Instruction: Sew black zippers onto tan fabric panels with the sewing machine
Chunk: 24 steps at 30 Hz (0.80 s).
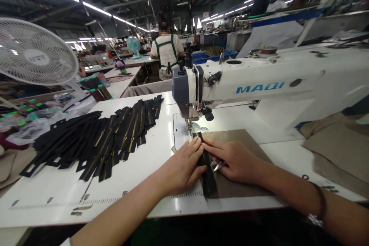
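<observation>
A black zipper [209,178] lies along the left edge of a brown fabric piece [245,140] under the needle of a white sewing machine [259,84]. My left hand [184,165] lies flat on the table with fingers stretched out, pressing the zipper's left side just in front of the presser foot [193,127]. My right hand [235,159] rests on the fabric and zipper from the right, fingers extended forward, with a small metal tool [217,166] tucked under it.
A spread row of several black zippers [95,138] covers the table's left half. A white fan [34,52] stands at far left above bags and spools. More brown fabric [337,146] lies at right. Another person [166,52] works at a table behind.
</observation>
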Tool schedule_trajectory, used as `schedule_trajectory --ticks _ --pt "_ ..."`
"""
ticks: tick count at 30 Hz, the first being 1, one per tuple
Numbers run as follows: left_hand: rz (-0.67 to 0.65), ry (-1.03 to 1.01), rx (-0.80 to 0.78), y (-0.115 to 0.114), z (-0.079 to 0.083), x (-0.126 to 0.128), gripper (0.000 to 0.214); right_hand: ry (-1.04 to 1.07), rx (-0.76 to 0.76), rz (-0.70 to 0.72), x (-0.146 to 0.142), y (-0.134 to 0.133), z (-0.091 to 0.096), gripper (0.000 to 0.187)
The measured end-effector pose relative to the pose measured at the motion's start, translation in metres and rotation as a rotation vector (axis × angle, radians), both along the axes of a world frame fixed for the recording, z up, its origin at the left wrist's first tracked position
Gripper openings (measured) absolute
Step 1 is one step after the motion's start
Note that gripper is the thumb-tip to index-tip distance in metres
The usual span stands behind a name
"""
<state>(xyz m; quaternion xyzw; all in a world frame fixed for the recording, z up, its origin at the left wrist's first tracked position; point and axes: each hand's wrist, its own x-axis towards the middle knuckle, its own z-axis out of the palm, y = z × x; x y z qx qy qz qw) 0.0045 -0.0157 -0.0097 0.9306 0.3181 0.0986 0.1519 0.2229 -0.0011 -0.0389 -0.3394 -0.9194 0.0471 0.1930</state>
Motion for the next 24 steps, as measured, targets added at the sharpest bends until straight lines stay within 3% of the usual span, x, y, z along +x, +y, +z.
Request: schedule_trajectory --ticks 3,9,16,19,24 --pt "0.008 -0.006 -0.007 0.001 0.002 0.0 0.051 -0.085 -0.003 0.047 0.003 0.001 0.006 0.063" --pt "0.014 -0.034 -0.027 0.0 0.002 0.0 0.095 -0.059 0.001 0.097 0.007 0.002 0.008 0.068" --pt "-0.003 -0.065 -0.047 0.003 -0.001 -0.004 0.092 0.042 -0.106 0.11 0.011 0.007 0.009 0.061" --pt "-0.006 -0.088 -0.06 0.003 -0.002 -0.005 0.094 0.085 -0.064 0.04 0.006 0.004 0.005 0.052" --pt "-0.006 -0.153 -0.089 0.003 -0.004 -0.007 0.1 0.062 0.011 -0.051 0.0 -0.002 -0.002 0.065"
